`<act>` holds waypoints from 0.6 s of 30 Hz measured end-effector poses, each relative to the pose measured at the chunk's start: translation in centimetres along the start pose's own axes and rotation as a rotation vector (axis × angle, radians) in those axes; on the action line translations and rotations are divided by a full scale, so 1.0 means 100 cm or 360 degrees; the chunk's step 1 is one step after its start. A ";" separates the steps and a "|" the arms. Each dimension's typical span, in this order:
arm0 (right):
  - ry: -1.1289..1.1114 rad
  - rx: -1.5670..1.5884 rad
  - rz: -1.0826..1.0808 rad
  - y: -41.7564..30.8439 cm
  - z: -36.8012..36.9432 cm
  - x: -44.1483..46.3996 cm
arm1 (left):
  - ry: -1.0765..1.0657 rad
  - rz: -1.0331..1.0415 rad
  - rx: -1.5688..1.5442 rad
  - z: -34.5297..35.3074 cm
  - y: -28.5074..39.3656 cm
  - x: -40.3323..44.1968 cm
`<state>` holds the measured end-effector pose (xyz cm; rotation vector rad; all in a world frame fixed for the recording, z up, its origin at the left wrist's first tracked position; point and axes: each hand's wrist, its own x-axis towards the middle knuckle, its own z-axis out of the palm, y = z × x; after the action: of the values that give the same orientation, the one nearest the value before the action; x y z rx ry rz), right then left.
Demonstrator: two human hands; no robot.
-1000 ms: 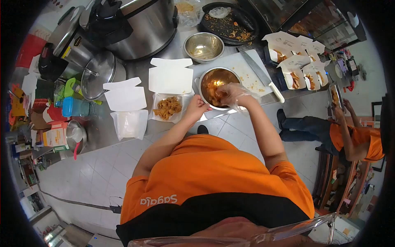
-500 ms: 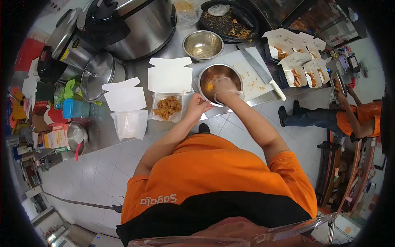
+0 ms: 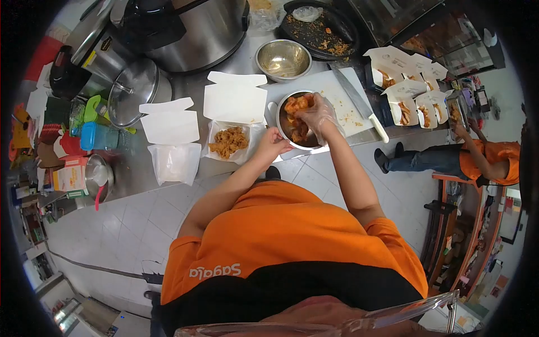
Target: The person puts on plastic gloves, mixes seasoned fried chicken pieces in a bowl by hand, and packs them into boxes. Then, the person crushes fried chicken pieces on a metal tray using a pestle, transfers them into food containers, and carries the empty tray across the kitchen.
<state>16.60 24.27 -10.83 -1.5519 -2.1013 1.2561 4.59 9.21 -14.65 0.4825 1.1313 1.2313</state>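
My right hand (image 3: pixel 320 119), in a clear plastic glove, grips a piece of sauced fried chicken (image 3: pixel 299 103) at the upper part of a metal bowl (image 3: pixel 284 130). More reddish-brown chicken (image 3: pixel 299 133) lies inside that bowl. With its fingers pinched, my left hand (image 3: pixel 273 143) holds the bowl's near left rim. Just left of it, an open white box (image 3: pixel 234 104) contains brown fried chicken (image 3: pixel 229 141) on paper. Farther left stands another open white box (image 3: pixel 170 126) with a paper liner in it.
A knife (image 3: pixel 359 104) lies on the white cutting board (image 3: pixel 343 90). Behind are an empty metal bowl (image 3: pixel 283 59), a black tray (image 3: pixel 323 33) and a large cooker (image 3: pixel 196 36). Filled boxes (image 3: pixel 405 101) stand right, near a co-worker (image 3: pixel 488 160). A lidded pot (image 3: pixel 135 95) sits left.
My right hand has risen from deep inside the bowl and now grips a chicken piece near its upper rim. My left hand stays at the rim. The view has shifted slightly.
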 end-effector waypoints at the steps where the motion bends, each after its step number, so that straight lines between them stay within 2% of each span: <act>1: -0.0109 0.0067 0.0120 -0.015 -0.011 -0.009 | 0.0009 -0.0004 0.0010 0.000 0.000 0.000; 2: -0.0217 0.0133 0.0240 -0.022 -0.017 -0.012 | 0.0017 -0.0006 0.0020 0.001 0.001 0.000; 5: -0.0438 0.0130 0.0018 -0.014 -0.035 -0.013 | 0.0017 -0.0001 0.0006 -0.001 -0.002 0.002; 8: -0.0435 -0.0179 -0.0017 -0.001 -0.035 0.003 | 0.0000 -0.0006 0.0007 -0.002 -0.002 0.002; 11: -0.0509 -0.1022 -0.0671 -0.011 -0.017 -0.005 | -0.0033 -0.0038 0.0016 -0.003 0.001 0.003; 12: -0.0567 -0.1043 -0.0794 0.007 0.000 -0.002 | -0.0043 -0.0050 0.0014 -0.004 0.003 0.004; 14: -0.0552 -0.1272 -0.0899 0.008 0.021 -0.002 | -0.0028 -0.0036 0.0026 -0.005 -0.001 0.007; 17: -0.0470 -0.1209 -0.0845 0.001 0.011 -0.006 | 0.0008 -0.0022 0.0057 -0.005 -0.002 0.007; 18: -0.0315 -0.1167 -0.0831 0.007 0.010 -0.002 | 0.0023 -0.0015 0.0068 -0.004 -0.001 0.007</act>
<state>16.53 23.70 -11.88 -0.9561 -3.0371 0.4868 4.24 9.68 -15.22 0.5007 1.1727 1.2058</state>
